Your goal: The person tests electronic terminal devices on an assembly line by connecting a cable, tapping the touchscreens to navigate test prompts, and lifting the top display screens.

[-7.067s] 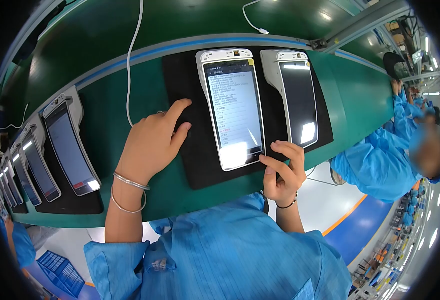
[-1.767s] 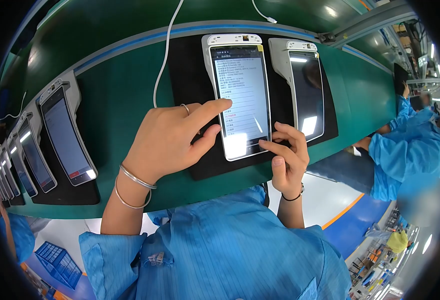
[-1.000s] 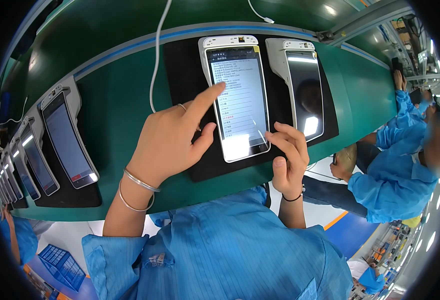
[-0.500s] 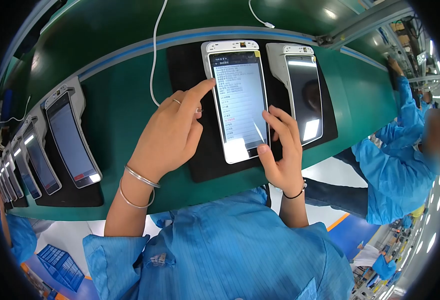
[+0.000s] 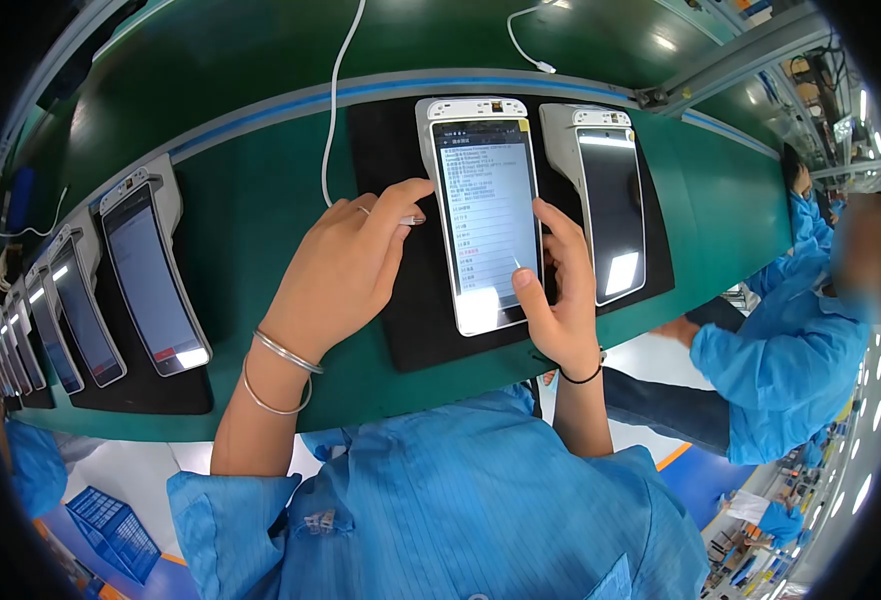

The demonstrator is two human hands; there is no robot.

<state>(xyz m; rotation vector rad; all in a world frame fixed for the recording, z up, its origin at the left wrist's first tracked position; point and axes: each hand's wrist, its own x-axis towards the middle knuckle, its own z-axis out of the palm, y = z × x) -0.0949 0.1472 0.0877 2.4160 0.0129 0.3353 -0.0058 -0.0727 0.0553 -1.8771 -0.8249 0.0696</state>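
Observation:
In front of me a white handheld terminal [image 5: 485,225] stands with its screen lit, showing lines of text and a list with one red entry. My right hand [image 5: 565,285] grips its right edge, thumb over the lower screen and fingers along the side. My left hand [image 5: 345,255] is closed around the plug end of a white cable [image 5: 331,120]; the metal tip pokes out between its fingers. Its index fingertip is at the terminal's left edge. To the right is a second white terminal [image 5: 615,215] with a dark screen.
Both terminals lie on a black mat [image 5: 400,310] on the green bench [image 5: 260,190]. More terminals [image 5: 150,270] line the left side. Another cable end [image 5: 544,67] lies beyond the metal rail. At right sits a person in a blue smock [image 5: 780,370]; a blue crate [image 5: 112,535] is on the floor.
The view has shifted slightly. My right hand has closed in on the terminal's edge, its thumb higher on the screen. The cable tip in my left hand shows more. The neighbour's hand has reached toward the bench.

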